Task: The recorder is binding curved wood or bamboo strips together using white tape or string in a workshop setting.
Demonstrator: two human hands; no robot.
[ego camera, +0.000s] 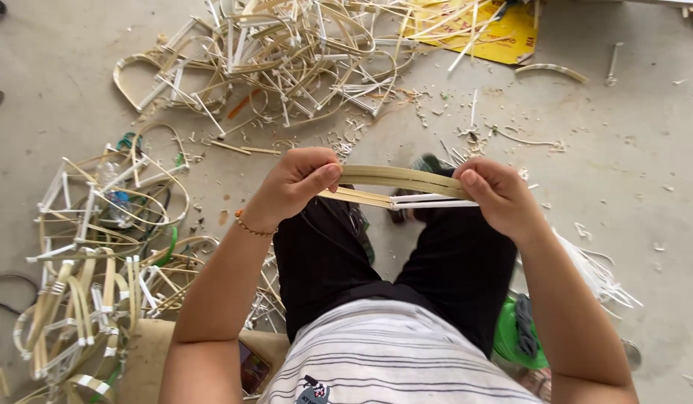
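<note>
1. Head view, looking straight down: a seated person holds a bundle of thin bamboo strips (397,187) level above their knees, one hand at each end.
2. The left hand (295,183) grips the left end of the bundle. Its fingers are curled tight together around the strips, with the thumb (322,176) pressed flat on top. A beaded bracelet (250,227) circles that wrist.
3. The right hand (502,196) grips the right end in the same way, fingers closed together under the strips and thumb pinching down from above.
4. The bundle's top strip bows slightly upward; below it, pale strips and a white stick run nearly straight between the hands.
5. Beneath the hands are black trousers (406,262) and, nearer the camera, a striped shirt (391,352).
6. On the grey concrete floor (630,164), a heap of curved strip frames (286,52) lies ahead of the person, well apart from the hands.
7. A second pile of finished frames (99,254) sits on the person's left side.
8. A yellow sheet (503,30) lies at the top edge, partly covered by loose strips.
9. A green object (520,337) rests by the right leg; what it is cannot be told.
</note>
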